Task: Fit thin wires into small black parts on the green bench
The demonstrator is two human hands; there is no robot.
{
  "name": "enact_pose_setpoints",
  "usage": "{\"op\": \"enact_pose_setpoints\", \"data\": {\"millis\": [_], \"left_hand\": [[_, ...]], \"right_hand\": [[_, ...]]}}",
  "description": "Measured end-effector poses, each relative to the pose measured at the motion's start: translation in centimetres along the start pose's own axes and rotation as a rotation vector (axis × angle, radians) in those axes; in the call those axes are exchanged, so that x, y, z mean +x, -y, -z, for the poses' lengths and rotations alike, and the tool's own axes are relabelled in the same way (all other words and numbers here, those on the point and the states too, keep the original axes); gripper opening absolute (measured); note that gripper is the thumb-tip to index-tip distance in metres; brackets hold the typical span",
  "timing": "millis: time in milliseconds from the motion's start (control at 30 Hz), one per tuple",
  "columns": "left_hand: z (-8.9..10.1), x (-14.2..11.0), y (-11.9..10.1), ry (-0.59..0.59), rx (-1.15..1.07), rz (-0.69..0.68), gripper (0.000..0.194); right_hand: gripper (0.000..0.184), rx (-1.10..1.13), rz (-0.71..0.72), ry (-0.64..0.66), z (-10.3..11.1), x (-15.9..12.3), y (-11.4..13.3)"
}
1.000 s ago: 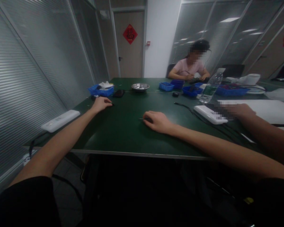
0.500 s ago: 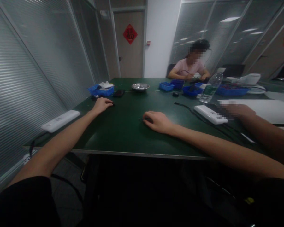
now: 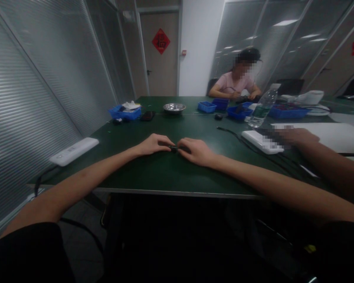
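My left hand pinches a small black part between thumb and fingertips, low over the green table. Facing it, my right hand rests on the tabletop, closed around a slim dark-handled tool. The tool's thin tip points left and meets the black part, or lies right by it; I cannot tell which. Most of the tool is hidden in my palm. The exact kind of either thing is too small to make out.
A steel bowl, a phone and a blue basket stand farther back. White power strips lie left and right. To the right are a water bottle and another person's hand. A co-worker sits across.
My left hand has come right and nearer from beside the blue basket, bringing the small black part to the tool's tip. My right hand has stayed in place.
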State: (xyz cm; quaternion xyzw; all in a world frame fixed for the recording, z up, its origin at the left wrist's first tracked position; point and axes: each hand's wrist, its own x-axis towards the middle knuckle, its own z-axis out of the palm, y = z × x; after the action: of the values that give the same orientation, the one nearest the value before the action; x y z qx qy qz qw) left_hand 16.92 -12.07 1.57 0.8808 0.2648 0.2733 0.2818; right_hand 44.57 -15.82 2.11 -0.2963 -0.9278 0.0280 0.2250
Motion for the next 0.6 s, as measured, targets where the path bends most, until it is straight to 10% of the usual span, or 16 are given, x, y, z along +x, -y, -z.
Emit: {"op": "enact_pose_setpoints", "data": {"millis": [600], "left_hand": [[0.14,-0.24,-0.31,-0.044,-0.008,0.054,0.030]], "right_hand": [[0.020,-0.163,-0.094,-0.003,0.63,-0.12,0.92]]}}
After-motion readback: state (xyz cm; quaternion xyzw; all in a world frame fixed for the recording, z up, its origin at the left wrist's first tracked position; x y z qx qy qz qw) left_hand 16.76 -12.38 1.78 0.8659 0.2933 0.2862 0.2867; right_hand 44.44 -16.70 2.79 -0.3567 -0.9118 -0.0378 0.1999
